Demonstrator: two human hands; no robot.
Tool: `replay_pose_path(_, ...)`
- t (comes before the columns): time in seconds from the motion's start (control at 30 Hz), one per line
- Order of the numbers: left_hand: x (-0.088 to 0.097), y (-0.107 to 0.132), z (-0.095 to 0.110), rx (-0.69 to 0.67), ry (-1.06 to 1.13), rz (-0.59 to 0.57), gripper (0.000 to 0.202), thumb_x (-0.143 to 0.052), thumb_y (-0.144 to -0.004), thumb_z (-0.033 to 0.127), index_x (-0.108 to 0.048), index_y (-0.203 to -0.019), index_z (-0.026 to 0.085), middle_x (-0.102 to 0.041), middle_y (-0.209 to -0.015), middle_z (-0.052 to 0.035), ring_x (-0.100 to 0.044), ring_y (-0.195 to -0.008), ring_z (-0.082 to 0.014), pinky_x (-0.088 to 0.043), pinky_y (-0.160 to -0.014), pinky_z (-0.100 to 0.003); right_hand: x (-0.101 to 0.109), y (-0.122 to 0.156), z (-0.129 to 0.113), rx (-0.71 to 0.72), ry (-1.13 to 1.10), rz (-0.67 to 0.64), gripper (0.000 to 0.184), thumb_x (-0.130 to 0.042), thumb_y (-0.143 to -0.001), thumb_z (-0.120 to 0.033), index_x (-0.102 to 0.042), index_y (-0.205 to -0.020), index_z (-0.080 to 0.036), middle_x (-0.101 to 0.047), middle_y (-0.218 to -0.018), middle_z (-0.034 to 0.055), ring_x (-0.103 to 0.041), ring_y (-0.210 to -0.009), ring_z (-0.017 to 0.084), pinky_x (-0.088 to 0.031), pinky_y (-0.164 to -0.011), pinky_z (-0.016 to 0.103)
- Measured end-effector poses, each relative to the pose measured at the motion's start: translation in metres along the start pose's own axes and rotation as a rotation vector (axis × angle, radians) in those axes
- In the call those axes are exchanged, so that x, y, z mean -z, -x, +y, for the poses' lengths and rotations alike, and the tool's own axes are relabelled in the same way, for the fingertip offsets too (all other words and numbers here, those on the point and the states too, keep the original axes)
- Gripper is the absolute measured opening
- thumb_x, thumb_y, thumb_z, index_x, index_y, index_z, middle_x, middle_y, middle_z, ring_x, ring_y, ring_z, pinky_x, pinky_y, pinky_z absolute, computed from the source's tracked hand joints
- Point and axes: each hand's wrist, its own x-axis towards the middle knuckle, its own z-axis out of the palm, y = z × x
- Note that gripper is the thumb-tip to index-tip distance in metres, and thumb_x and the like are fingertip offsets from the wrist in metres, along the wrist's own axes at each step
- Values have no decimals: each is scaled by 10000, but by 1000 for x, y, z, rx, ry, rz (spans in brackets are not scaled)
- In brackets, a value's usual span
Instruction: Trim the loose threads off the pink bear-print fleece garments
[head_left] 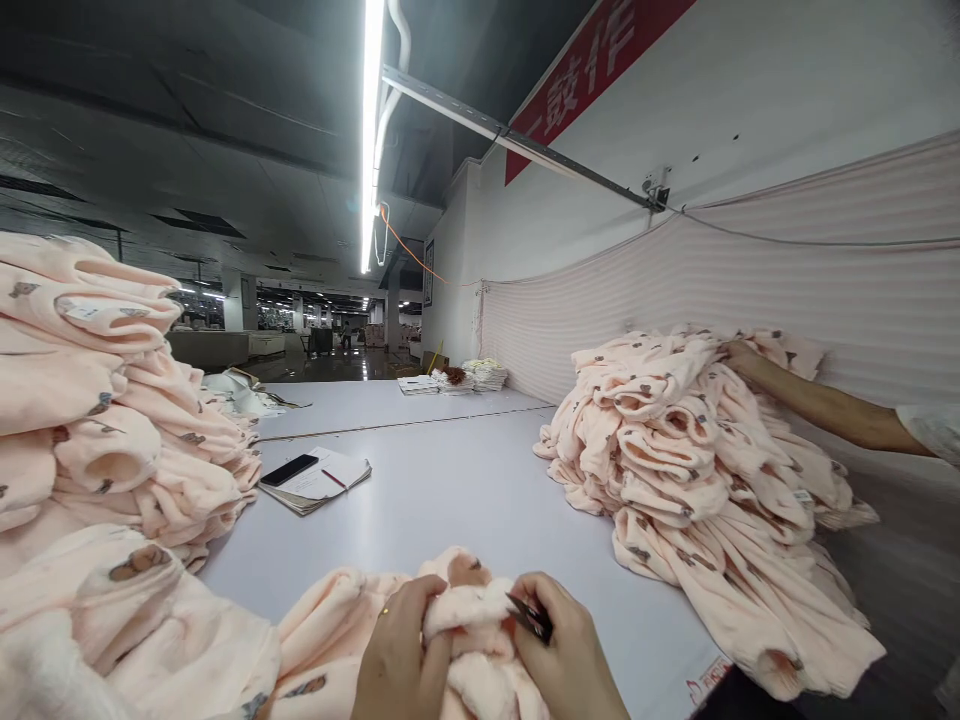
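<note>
A pale pink fleece garment [484,665] with small brown bear prints lies bunched at the near edge of the table. My left hand [401,650] grips a folded edge of it, fingers closed round the cloth. In my right hand [566,650] is a small pair of dark thread snips [534,618], blades pointing left against the fleece. The fingers of that hand also press at the cloth; how firmly they pinch it is hidden. More of the same fleece [330,625] stretches left across the table front.
A tall heap of pink fleece garments [112,400] rises on the left. Another pile [667,430] stands at right, with a co-worker's hand [742,360] on it. A notebook [341,470] bearing a phone [291,469] lies on the white table [450,480]. Paper stacks [486,375] sit behind.
</note>
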Motion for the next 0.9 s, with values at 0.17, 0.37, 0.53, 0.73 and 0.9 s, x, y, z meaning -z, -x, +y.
replay_pose_path(0.17,2,-2,-9,238,414,-161,38,-501,-724,223,-512,-758,236,-555,-695,27,-497,-709,-202,-358,-660,-278,7,29,-13,17,100,-17,141,-576,-680,-146,-590,-779,-246,-568,-691,-41,-534,-588,132,-389,-552,205)
replay_pose_path(0.37,1,3,-10,394,879,-318,257,-677,-669,292,-487,-831,233,-515,-634,65,-434,-545,-113,-295,-536,-223,16,17,-42,105,21,-139,310,-566,-768,-175,-662,-1049,-264,-628,-911,22,-633,-774,157,-469,-645,204)
replay_pose_path(0.53,0,4,-24,423,1067,-356,350,-751,-657,282,-466,-856,238,-570,-664,75,-453,-553,-87,-281,-533,-210,-8,10,-46,171,56,-77,262,-582,-776,-180,-721,-978,-273,-659,-845,12,-637,-751,160,-458,-633,208)
replay_pose_path(0.73,3,0,-38,413,1054,-430,336,-763,-667,294,-487,-846,222,-623,-680,55,-473,-560,-85,-283,-546,-221,-16,7,-48,169,2,-90,283,-605,-754,-189,-727,-999,-262,-669,-859,19,-651,-738,155,-463,-640,208)
replay_pose_path(0.9,8,3,-40,441,1027,-396,352,-796,-624,327,-544,-844,218,-585,-688,53,-488,-582,-94,-323,-551,-223,-21,6,-51,136,0,-114,228,-545,-825,-254,-731,-956,-246,-657,-824,41,-638,-759,172,-469,-657,235)
